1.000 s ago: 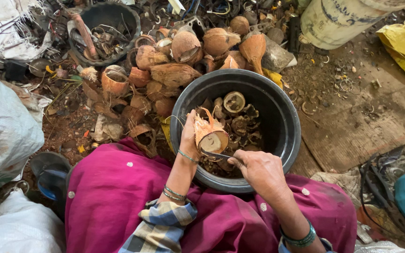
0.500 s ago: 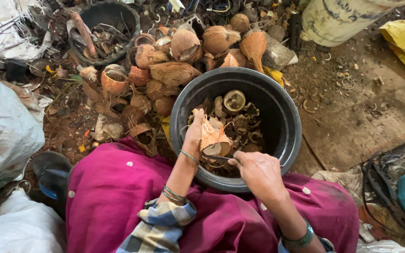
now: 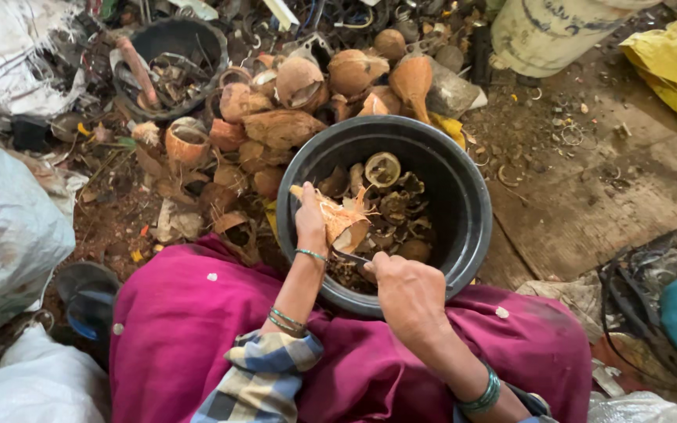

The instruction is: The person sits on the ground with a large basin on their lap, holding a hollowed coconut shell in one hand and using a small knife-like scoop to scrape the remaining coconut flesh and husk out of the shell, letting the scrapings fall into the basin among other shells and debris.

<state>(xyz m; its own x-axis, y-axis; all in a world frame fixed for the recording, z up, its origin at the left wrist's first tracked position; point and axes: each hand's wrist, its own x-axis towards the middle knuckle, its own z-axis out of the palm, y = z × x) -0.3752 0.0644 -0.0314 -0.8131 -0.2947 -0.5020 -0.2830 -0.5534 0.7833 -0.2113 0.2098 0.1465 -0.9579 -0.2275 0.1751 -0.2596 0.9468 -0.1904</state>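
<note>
- The left hand gripped a coconut piece, fibrous and pale inside, over the near part of the black bucket.
- The right hand was closed on a metal blade, its tip at the piece's underside.
- Cut shells lay in the bucket.
- Whole husked coconuts were piled just beyond the rim.

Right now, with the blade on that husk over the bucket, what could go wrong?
1. The right hand works a small blade against the coconut piece that the left hand holds; a slip could likely cut the left fingers.
2. The black bucket sits at the lap's edge, so a hard pry might tip it.
</note>
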